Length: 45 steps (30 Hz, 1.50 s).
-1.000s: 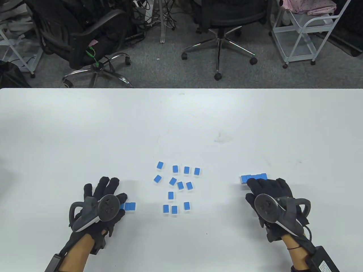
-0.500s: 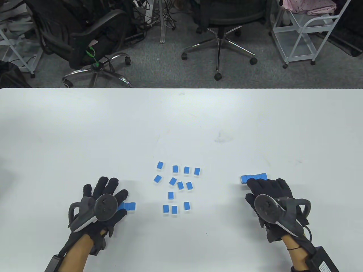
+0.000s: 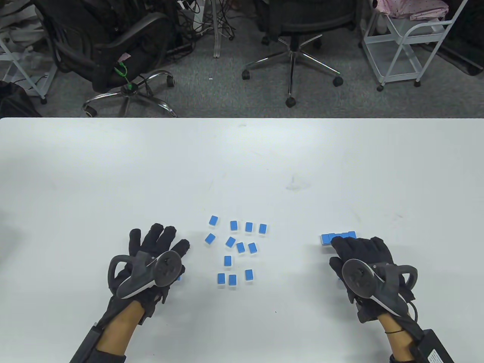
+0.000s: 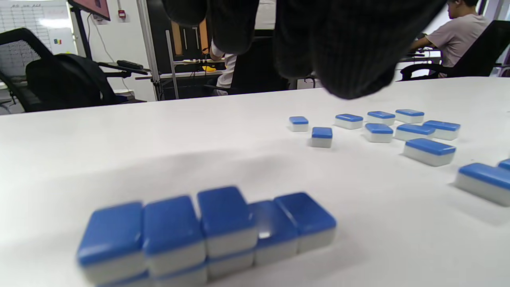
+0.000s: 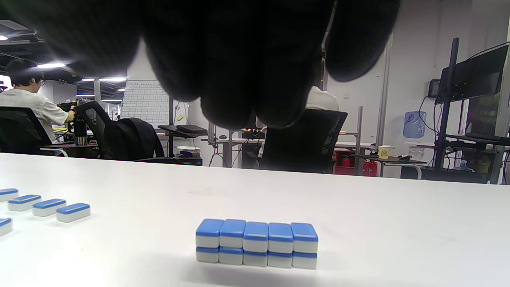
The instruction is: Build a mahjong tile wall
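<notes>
Two walls: we see a finished two-tier block of mahjong tiles at right and a partly stacked one at near left.
Loose tiles: a face-down blue-backed scatter lies mid-table between our hands.
Left hand: fingers straight, spread over its block, holding nothing.
Right hand: fingers relaxed, just nearer than its block, gripping nothing.
Table: white.

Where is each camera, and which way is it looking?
Table view: from above, looking down at the white table; both gloved hands, left hand and right hand, show.
Left wrist view: low by the table, facing a blurry tile stack; dark fingers hang at top.
Right wrist view: low, facing a neat two-layer tile wall; fingers on top.
Shared: the loose tiles appear in all three.
</notes>
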Available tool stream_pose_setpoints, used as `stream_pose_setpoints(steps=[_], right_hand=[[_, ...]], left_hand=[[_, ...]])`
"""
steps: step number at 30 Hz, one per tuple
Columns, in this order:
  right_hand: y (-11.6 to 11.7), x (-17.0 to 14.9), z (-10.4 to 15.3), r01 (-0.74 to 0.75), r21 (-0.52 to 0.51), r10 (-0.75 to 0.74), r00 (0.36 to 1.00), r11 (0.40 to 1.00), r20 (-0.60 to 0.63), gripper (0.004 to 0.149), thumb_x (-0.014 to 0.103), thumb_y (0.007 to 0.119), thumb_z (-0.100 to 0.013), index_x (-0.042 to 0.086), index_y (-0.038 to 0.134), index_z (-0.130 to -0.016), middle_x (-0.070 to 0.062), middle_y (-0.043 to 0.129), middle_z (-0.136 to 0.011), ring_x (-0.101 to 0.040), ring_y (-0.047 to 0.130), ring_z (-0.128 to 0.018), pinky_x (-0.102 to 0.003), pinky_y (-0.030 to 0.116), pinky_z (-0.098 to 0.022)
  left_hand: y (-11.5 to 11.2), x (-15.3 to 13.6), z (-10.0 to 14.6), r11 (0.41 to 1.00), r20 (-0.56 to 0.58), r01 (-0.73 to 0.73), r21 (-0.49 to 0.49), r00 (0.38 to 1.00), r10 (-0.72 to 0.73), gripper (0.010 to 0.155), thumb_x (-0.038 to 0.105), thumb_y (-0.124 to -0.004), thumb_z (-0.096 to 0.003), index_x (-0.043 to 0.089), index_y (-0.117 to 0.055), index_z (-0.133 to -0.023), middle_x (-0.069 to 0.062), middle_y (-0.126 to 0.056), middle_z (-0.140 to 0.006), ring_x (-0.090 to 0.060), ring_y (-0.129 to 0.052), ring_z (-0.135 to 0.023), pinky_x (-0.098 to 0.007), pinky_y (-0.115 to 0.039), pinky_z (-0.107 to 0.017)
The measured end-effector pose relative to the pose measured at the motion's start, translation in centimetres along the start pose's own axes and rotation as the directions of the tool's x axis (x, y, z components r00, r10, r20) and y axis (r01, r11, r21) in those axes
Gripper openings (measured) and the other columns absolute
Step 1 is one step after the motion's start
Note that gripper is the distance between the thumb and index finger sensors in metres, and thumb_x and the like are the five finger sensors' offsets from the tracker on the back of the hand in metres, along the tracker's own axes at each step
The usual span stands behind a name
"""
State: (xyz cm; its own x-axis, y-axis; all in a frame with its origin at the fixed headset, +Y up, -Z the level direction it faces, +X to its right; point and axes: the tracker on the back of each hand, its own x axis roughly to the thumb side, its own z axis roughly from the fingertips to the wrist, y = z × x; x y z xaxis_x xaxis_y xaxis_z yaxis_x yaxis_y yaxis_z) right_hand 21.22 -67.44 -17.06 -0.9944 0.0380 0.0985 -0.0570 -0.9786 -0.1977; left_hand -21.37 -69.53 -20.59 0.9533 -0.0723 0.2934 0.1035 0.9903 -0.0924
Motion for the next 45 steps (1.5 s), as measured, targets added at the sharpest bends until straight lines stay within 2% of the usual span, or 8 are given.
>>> stream_pose_setpoints(steps=[12, 20, 24, 28, 31, 34, 39, 45], right_hand=[[0.0, -0.2, -0.1, -0.001, 0.017, 0.001, 1.0, 1.0, -0.01, 0.055, 0.052, 0.075, -0.035, 0.03, 0.079, -0.085, 0.0, 0.093, -0.087, -0.029, 0.091, -0.08, -0.059, 0.064, -0.07], [0.0, -0.2, -0.1, 0.0, 0.016, 0.0, 1.0, 1.0, -0.005, 0.055, 0.053, 0.075, -0.035, 0.03, 0.079, -0.085, 0.0, 0.093, -0.087, -0.029, 0.091, -0.08, -0.059, 0.064, -0.07], [0.0, -0.1, -0.2, -0.002, 0.014, 0.002, 1.0, 1.0, 0.0, 0.055, 0.052, 0.075, -0.035, 0.03, 0.079, -0.085, 0.0, 0.093, -0.087, -0.029, 0.091, -0.08, -0.059, 0.064, -0.07], [0.1, -0.1, -0.2, 0.003, 0.007, -0.003, 1.0, 1.0, 0.011, 0.054, 0.052, 0.075, -0.035, 0.03, 0.079, -0.085, 0.001, 0.093, -0.086, -0.029, 0.091, -0.08, -0.059, 0.064, -0.07], [0.1, 0.0, -0.1, 0.003, 0.002, -0.003, 1.0, 1.0, 0.018, 0.054, 0.052, 0.075, -0.035, 0.03, 0.079, -0.085, 0.001, 0.093, -0.086, -0.029, 0.091, -0.08, -0.059, 0.064, -0.07], [0.1, 0.0, -0.1, 0.006, -0.004, -0.006, 1.0, 1.0, 0.021, 0.054, 0.052, 0.075, -0.035, 0.03, 0.079, -0.085, 0.001, 0.093, -0.086, -0.029, 0.091, -0.08, -0.059, 0.064, -0.07], [0.2, 0.1, -0.1, 0.007, 0.003, -0.007, 1.0, 1.0, 0.019, 0.054, 0.052, 0.075, -0.035, 0.03, 0.079, -0.085, 0.0, 0.093, -0.086, -0.029, 0.091, -0.08, -0.059, 0.064, -0.069], [0.2, 0.2, 0.0, 0.008, 0.006, -0.008, 1.0, 1.0, 0.019, 0.054, 0.052, 0.075, -0.035, 0.03, 0.079, -0.085, 0.001, 0.093, -0.086, -0.029, 0.091, -0.08, -0.059, 0.064, -0.069]], left_hand=[[0.8, 4.3, -5.8, 0.972, 0.089, 0.224, -0.075, 0.972, -0.217, 0.058, 0.048, -0.083, -0.0466, 0.046, -0.067, -0.102, 0.014, -0.081, -0.1, -0.023, -0.066, -0.101, -0.062, -0.038, -0.082], [-1.7, 7.2, -9.4, 0.9, 0.134, 0.4, -0.174, 0.915, -0.381, 0.061, 0.048, -0.084, -0.0459, 0.047, -0.064, -0.104, 0.015, -0.082, -0.102, -0.021, -0.071, -0.101, -0.06, -0.047, -0.082], [-2.5, 7.6, -9.7, 0.914, 0.126, 0.379, -0.148, 0.923, -0.363, 0.056, 0.046, -0.086, -0.0455, 0.04, -0.072, -0.099, 0.014, -0.089, -0.094, -0.019, -0.076, -0.098, -0.06, -0.051, -0.081], [-2.6, 7.4, -9.6, 0.918, 0.129, 0.36, -0.167, 0.931, -0.342, 0.054, 0.045, -0.085, -0.0456, 0.034, -0.074, -0.098, 0.01, -0.092, -0.088, -0.022, -0.08, -0.094, -0.061, -0.052, -0.08], [-2.6, 7.1, -9.1, 0.911, 0.134, 0.376, -0.168, 0.924, -0.357, 0.055, 0.047, -0.083, -0.0459, 0.033, -0.073, -0.099, 0.008, -0.088, -0.092, -0.025, -0.069, -0.103, -0.066, -0.031, -0.081], [-1.3, 6.4, -7.9, 0.928, 0.124, 0.351, -0.124, 0.934, -0.336, 0.058, 0.048, -0.082, -0.0452, 0.034, -0.071, -0.1, 0.007, -0.082, -0.099, -0.026, -0.062, -0.107, -0.068, -0.028, -0.08], [2.8, 3.2, -4.4, 0.98, 0.047, 0.199, -0.019, 0.979, -0.198, 0.059, 0.048, -0.082, -0.0457, 0.03, -0.069, -0.101, 0.002, -0.066, -0.112, -0.029, -0.048, -0.112, -0.069, -0.022, -0.079], [3.2, -0.6, 0.3, 0.995, -0.025, 0.063, 0.074, 0.998, -0.061, 0.059, 0.048, -0.084, -0.0454, 0.03, -0.07, -0.1, 0.001, -0.056, -0.117, -0.031, -0.041, -0.113, -0.07, -0.02, -0.078]])
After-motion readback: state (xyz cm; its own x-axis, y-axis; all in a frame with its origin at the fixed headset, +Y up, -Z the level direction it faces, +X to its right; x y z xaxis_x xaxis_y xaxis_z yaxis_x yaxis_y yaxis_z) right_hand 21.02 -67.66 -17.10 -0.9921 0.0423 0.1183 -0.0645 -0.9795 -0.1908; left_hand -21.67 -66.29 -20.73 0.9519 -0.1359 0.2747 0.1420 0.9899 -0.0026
